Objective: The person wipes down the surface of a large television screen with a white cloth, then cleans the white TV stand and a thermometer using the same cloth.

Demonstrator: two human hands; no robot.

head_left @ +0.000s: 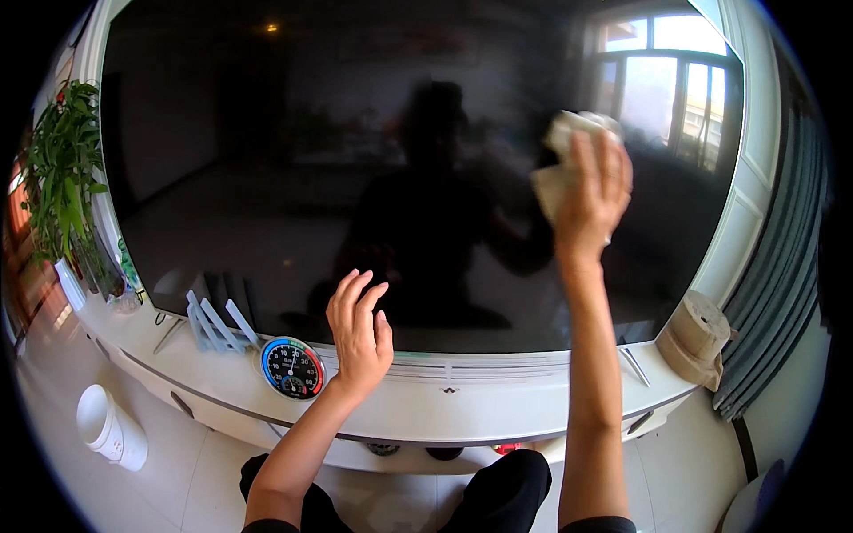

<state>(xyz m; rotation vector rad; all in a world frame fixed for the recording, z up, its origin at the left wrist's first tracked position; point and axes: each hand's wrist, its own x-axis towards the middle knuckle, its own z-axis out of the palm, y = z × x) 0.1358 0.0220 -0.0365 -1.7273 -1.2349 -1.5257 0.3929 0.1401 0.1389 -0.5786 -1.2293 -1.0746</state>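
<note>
A large television with a dark, glossy screen (266,200) stands before me on a white TV cabinet (493,406). My right hand (593,193) presses a pale cloth (556,186) flat to the right part of the screen; both are blurred. Near the screen's lower edge, my left hand (360,326) is raised with its fingers apart and nothing in it. To the left of that hand leans a round dial thermometer (293,368) with a black face. My own dark reflection and a bright window show in the screen.
Pale blue plastic slats (216,323) stand left of the dial. A leafy plant (66,193) in a glass vase is at the far left. Below it, a white bucket (110,426) sits on the tiled floor. A beige cylindrical object (696,333) and grey curtain (776,266) flank the right end.
</note>
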